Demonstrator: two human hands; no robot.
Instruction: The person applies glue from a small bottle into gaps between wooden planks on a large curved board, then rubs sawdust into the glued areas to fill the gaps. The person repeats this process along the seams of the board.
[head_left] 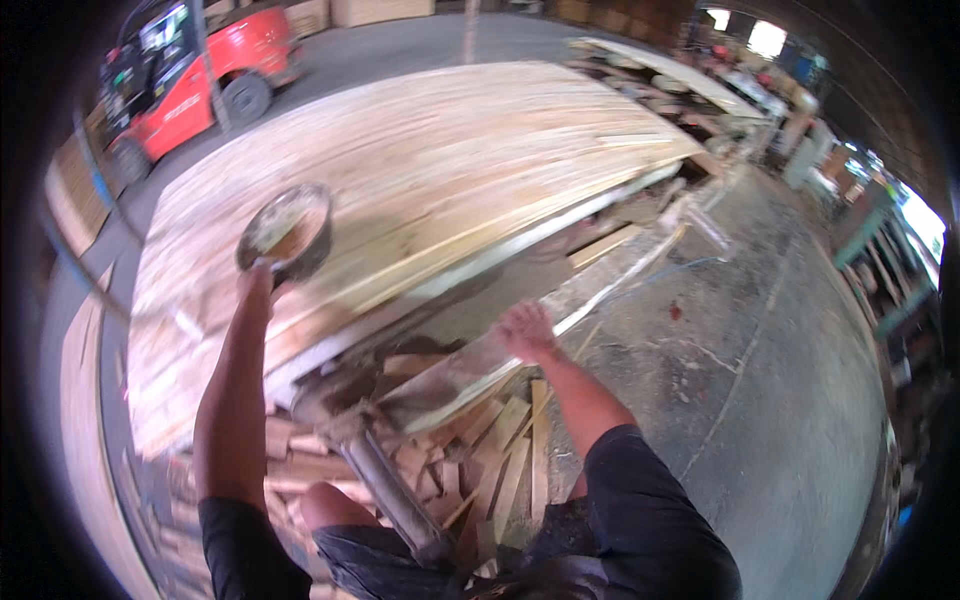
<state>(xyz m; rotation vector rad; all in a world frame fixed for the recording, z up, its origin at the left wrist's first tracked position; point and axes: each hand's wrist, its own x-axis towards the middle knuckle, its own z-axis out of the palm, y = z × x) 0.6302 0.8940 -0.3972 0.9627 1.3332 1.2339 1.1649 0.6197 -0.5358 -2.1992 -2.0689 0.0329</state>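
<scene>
Left hand (262, 281) holding bowl (288, 238) (dark), boards (430, 150) beneath

- Upper left: forklift (235, 52), glossy red paintwork
- Centre: plank panel (450, 160), pale matt wood
- Left of centre: bowl (318, 252), crusted, rough-looking
- Lower centre: offcuts (510, 416), raw wood
- Lower right: sleeve (650, 495), matt black cloth

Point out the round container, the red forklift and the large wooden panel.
Round container (315, 257): head view, on its dark wall.
Red forklift (180, 108): head view, red side.
Large wooden panel (430, 150): head view, bare top.
</scene>
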